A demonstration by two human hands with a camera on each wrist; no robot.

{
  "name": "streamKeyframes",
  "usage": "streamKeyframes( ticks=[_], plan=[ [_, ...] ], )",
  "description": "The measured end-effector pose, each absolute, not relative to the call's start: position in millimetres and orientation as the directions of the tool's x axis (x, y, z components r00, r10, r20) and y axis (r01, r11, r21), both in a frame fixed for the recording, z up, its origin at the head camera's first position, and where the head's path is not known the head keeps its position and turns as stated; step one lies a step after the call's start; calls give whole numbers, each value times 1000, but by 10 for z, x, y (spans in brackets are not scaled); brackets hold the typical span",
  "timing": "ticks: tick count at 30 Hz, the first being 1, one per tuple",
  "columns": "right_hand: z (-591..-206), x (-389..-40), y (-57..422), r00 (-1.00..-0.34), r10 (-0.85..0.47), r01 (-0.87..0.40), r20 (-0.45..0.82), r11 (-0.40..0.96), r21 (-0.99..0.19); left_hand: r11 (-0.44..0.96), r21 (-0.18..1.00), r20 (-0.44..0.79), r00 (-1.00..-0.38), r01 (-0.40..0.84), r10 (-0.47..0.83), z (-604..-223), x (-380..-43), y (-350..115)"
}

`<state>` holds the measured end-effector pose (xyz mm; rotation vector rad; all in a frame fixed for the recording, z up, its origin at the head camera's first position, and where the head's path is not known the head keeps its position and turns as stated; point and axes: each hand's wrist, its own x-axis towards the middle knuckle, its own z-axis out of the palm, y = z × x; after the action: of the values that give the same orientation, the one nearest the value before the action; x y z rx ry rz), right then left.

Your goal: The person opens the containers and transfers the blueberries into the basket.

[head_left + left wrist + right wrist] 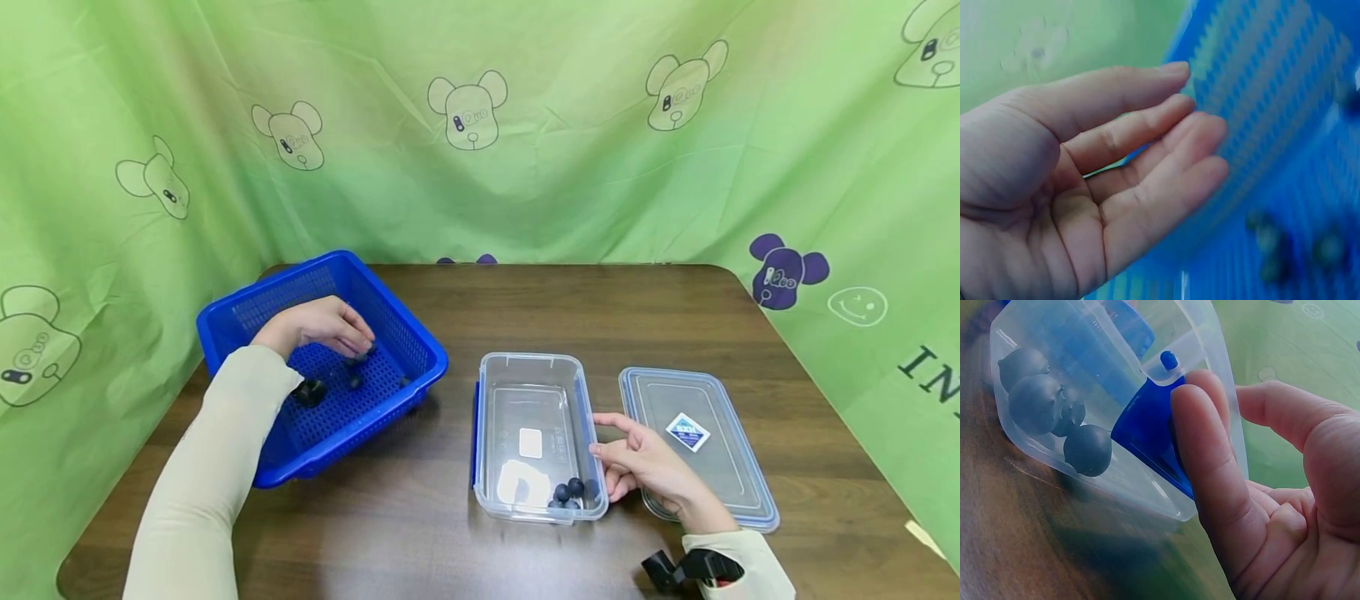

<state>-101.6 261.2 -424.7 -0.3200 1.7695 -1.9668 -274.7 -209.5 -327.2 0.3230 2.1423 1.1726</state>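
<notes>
Head view: left hand point(322, 325) reaches down inside the blue basket point(345, 435), its fingertips just above the dark berries point(355, 380) on the slotted floor; whether they touch any cannot be told from above. Left wrist view settles the grip: thumb and fingers slightly bent, slack, small gaps between some of them, nothing held. Basket berries there sit apart from the fingers, too blurred to count.

Right hand point(645, 467) loosely spread, fingers nearly straight, touching the outside of the clear container point(525, 396) along its right wall. Right wrist view adds what the head view hides: a blue latch point(1147, 431) on that wall, fingertips against it. It also shows small crowns on the round berries point(1087, 450) lying in the container; from above these are only dark balls, bunched at its near right corner.

Basket stands askew over the far left corner of the bench point(420, 517). Container upright, right of the basket and well in from the far edge. Clear lid point(723, 483) flat just beside it, toward the right edge, diamond label point(687, 432) uppermost; head view only. Green printed cloth point(562, 200) behind the far edge.
</notes>
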Motion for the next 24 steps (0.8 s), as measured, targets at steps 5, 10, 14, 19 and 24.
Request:
streamKeyframes(
  ticks=[5,10,14,19,24],
  plan=[
    [-4250,-1020,2610,-859,-494,187,-133,-61,-981,475,878,-370,-724,-66,583,-3173,-2644,-1695],
    [-4253,-1024,2604,-859,-494,188,-135,-59,-980,422,906,-336,-677,-41,655,-3165,-2510,-1233],
    [-4261,-1024,2600,-859,-493,188,-137,-54,-981,414,910,-288,-684,23,670,-3125,-2425,-938],
    [-4259,-1020,2607,-860,-492,187,-139,-49,-981,403,911,-264,-632,83,729,-3065,-2304,-636],
    [-4254,-1015,2613,-861,-489,187,-138,-51,-981,403,911,-302,-526,86,795,-3113,-2152,-347]
  ],
)
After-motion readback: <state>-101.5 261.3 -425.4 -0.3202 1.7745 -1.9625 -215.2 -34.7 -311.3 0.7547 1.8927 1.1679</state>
